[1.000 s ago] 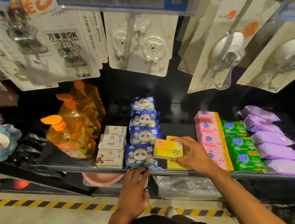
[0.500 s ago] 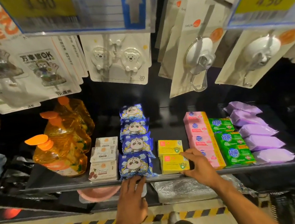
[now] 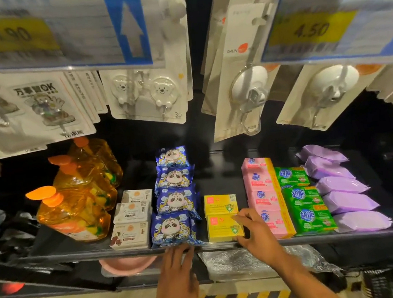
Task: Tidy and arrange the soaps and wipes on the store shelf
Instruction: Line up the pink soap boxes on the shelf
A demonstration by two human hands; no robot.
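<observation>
Yellow soap boxes sit in a short file of two on the dark shelf (image 3: 62, 247), the near yellow soap box (image 3: 221, 231) flush with the front lip and the far yellow soap box (image 3: 219, 204) touching it from behind. The right hand (image 3: 257, 236) grips the near box at its right side, fingers curled over the top edge and thumb at the near right corner. The left hand (image 3: 178, 277) is flat, with straight fingers reaching the lip just below the nearest of the panda wipes packs (image 3: 175, 200); whether they touch the pack itself I cannot tell.

That panda row runs four deep, its front pack slightly overhanging the edge. A narrow dark strip separates it from the yellow boxes. On the right, the pink soap boxes (image 3: 265, 190) stand just beside the yellow file, followed by green soap packs (image 3: 304, 200) and purple wipes packs (image 3: 342, 188). Left of the pandas are three white soap boxes (image 3: 131, 221), then orange pump bottles (image 3: 75, 211).

Bare shelf lies behind the far yellow box, between the panda and pink rows. Carded hooks (image 3: 150, 97) hang low above the far half.
</observation>
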